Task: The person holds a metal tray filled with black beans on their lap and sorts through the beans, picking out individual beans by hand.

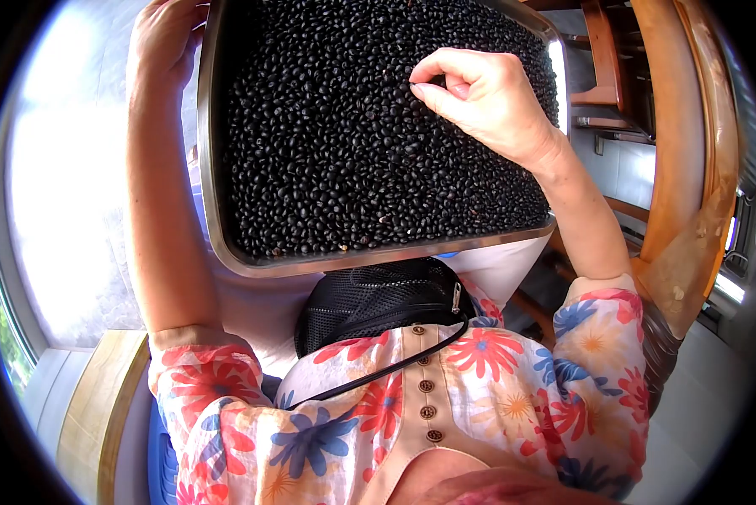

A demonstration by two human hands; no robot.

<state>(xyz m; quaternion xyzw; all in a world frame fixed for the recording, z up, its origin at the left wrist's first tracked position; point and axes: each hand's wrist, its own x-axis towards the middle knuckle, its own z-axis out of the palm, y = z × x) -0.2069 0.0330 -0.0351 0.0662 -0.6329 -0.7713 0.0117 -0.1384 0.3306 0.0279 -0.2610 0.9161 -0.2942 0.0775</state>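
One curved wooden furniture edge (pixel 676 126) runs down the right side, apart from the tray, so nothing there crowds the right elbow. Next in size: the person's floral shirt (pixel 310 442), facing the work square on. Then the metal tray (pixel 212 143), just ahead of the torso and over the lap; what bears its weight underneath is hidden. My read: it sits that close so either arm covers most of it without a stretch. Raised rim makes sense, loose fill would roll off a flat sheet. Black mesh bag (pixel 378 299) rests in the lap between tray and shirt, strap running up over the front, probably to leave both arms free. Left hand (pixel 166 38) is at the tray's far left rim, fingers curled in against it; frame top cuts it off, so can't tell if it's truly gripping. Likely there to steady that side. Right hand (pixel 491 93) hangs over the fill, index and thumb tips pinched together; can't tell if anything is between them. Fingertip pinch suits pieces this small. Black beans (pixel 352 151) cover the tray floor in a thick layer. Smallest: a pale fleck (pixel 344 247) near the close rim, too small to identify.
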